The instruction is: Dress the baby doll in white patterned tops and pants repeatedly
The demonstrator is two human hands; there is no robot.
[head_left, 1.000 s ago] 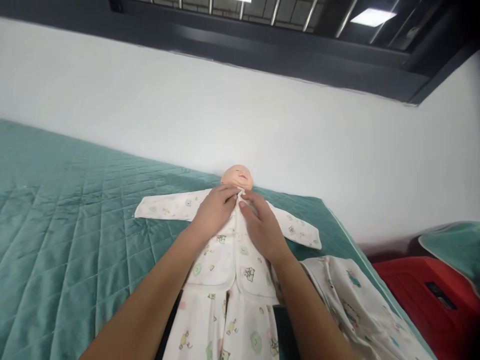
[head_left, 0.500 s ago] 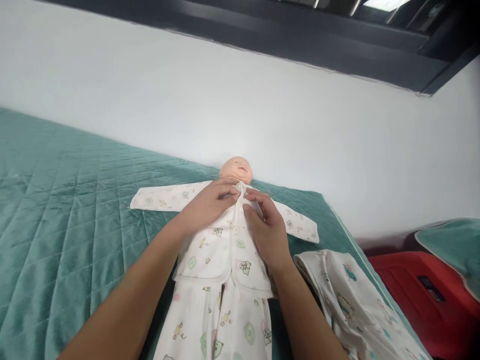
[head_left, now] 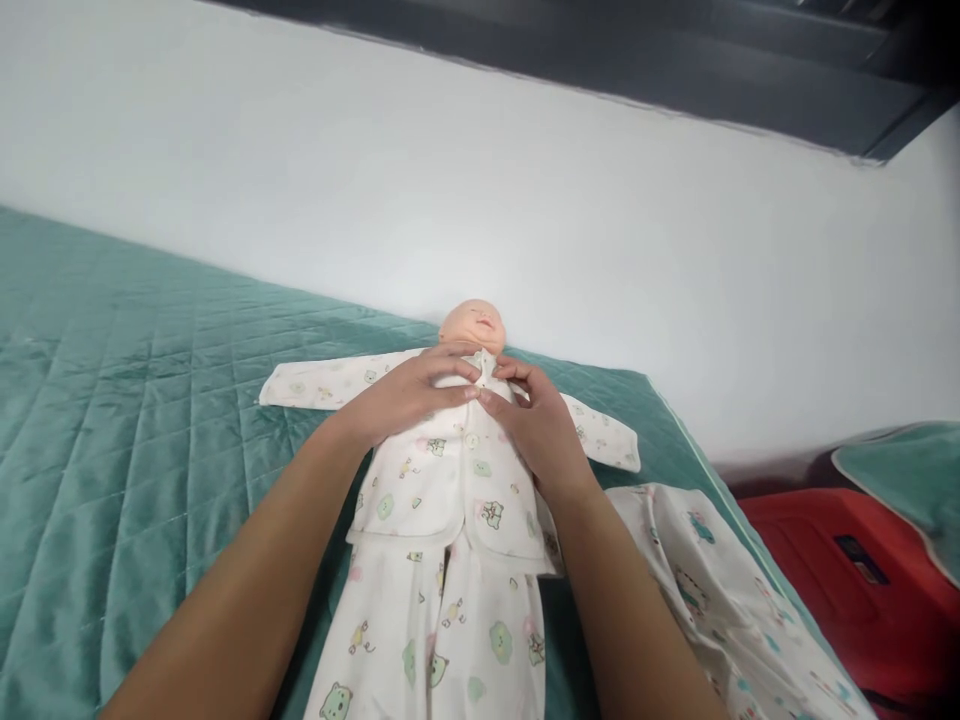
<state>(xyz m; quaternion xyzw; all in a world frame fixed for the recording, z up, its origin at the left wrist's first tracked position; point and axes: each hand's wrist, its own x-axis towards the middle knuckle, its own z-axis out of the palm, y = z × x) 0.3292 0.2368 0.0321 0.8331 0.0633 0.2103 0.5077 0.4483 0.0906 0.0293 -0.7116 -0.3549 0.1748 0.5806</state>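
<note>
A baby doll (head_left: 472, 324) lies on its back on a teal quilted bed (head_left: 135, 400), head toward the white wall. It wears a white printed jacket (head_left: 442, 490) and matching trousers (head_left: 442, 650), sleeves spread out to both sides. My left hand (head_left: 405, 395) rests on the doll's upper chest, its fingers pinching the jacket's front edge just below the collar. From the other side my right hand (head_left: 536, 425) pinches the same spot, and the fingertips of both hands meet at the top of the button line.
A second white printed garment (head_left: 720, 600) lies crumpled on the bed to the right of the doll. Beyond the bed's right edge stands a red case (head_left: 847, 580), with a teal cushion (head_left: 907, 480) above it. The white wall runs close behind the doll's head.
Both hands stayed at the doll's collar, with the fingertips drawing closer together on the jacket's top edge. The view tipped down a little.
</note>
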